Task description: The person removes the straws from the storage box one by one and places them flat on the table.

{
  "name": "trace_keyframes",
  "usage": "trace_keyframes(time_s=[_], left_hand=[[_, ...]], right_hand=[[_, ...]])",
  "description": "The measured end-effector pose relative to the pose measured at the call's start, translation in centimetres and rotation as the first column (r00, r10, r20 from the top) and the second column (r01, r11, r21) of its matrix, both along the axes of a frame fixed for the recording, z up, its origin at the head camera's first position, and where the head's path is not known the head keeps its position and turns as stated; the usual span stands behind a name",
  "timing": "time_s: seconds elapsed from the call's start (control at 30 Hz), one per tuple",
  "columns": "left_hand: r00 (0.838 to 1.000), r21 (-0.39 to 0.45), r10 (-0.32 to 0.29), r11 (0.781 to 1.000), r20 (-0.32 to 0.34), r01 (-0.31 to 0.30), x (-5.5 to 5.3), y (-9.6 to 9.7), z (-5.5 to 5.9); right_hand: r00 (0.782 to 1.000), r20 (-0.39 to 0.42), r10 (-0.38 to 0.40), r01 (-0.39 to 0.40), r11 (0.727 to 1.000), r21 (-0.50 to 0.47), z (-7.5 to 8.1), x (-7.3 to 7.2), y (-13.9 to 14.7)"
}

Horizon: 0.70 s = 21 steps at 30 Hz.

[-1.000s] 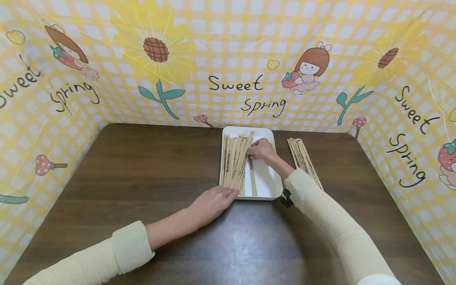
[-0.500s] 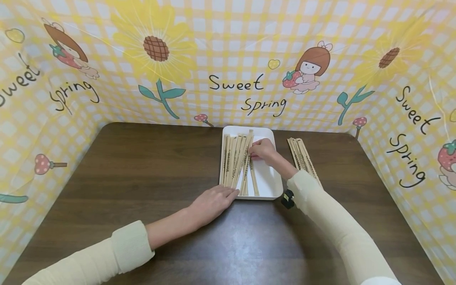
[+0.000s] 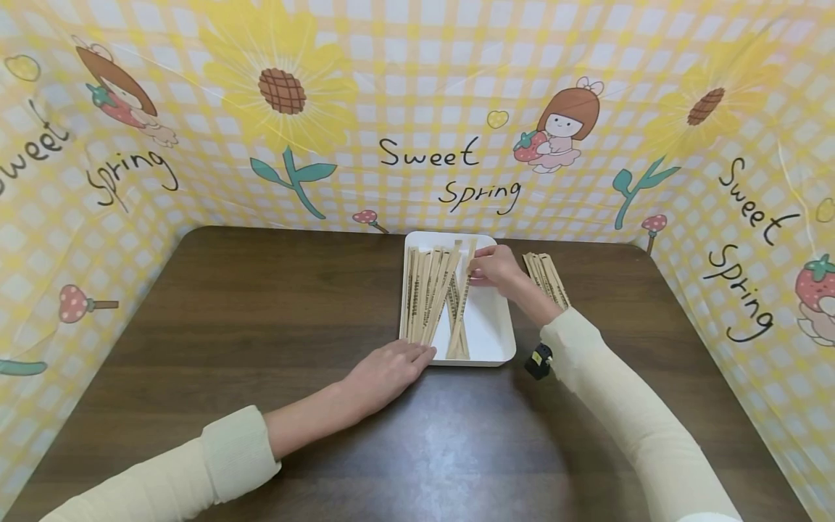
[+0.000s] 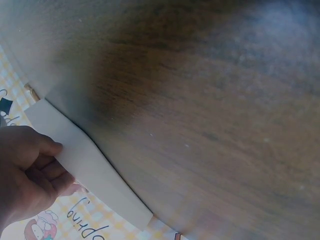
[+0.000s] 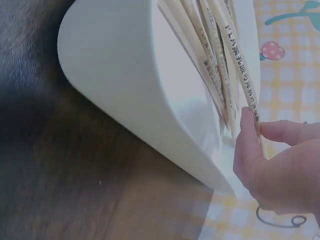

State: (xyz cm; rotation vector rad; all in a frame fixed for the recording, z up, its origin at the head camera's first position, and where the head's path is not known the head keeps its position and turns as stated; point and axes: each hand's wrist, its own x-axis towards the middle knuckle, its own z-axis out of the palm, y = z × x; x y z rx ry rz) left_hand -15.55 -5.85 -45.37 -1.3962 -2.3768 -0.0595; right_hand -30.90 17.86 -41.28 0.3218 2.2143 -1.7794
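My right hand [image 3: 499,271] pinches the upper part of a brown paper-wrapped straw [image 3: 465,296] between thumb and fingers. In the right wrist view this straw [image 5: 241,71] shows printed lettering along its length. It slants over the white tray [image 3: 489,322], crossing another straw low down. More wrapped straws [image 3: 419,293] lie packed along the tray's left side. My left hand [image 3: 391,370] holds the tray's near-left corner, fingers over the rim by the straws' lower ends. In the left wrist view the thumb lies against the tray's outer wall [image 4: 90,160].
A separate bundle of wrapped straws [image 3: 545,278] lies on the brown wooden table [image 3: 300,304] right of the tray, partly hidden by my right forearm. A patterned yellow checked cloth [image 3: 404,94] walls the table at the back and both sides.
My right hand has moved right, drawing the pinched straw's upper end away from the packed straws so it now crosses another one. My left hand stays at the tray's corner.
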Motion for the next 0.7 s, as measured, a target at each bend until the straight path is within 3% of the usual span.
trace_keyframes(time_s=[0.27, 0.5, 0.7], left_hand=[[1.000, -0.003, 0.004, 1.000, 0.018, -0.004, 0.1, 0.0, 0.0], [1.000, 0.002, 0.004, 1.000, 0.017, -0.004, 0.0, 0.0, 0.0], [1.000, -0.001, 0.006, 1.000, 0.018, -0.006, 0.0, 0.0, 0.1]], right_hand=[[1.000, 0.008, -0.013, 0.013, 1.000, 0.029, 1.0, -0.2, 2.0], [1.000, -0.005, 0.016, -0.016, 0.999, 0.034, 2.7, -0.2, 3.9], [0.999, 0.012, 0.045, -0.046, 0.994, 0.100, 3.9, -0.4, 6.1]])
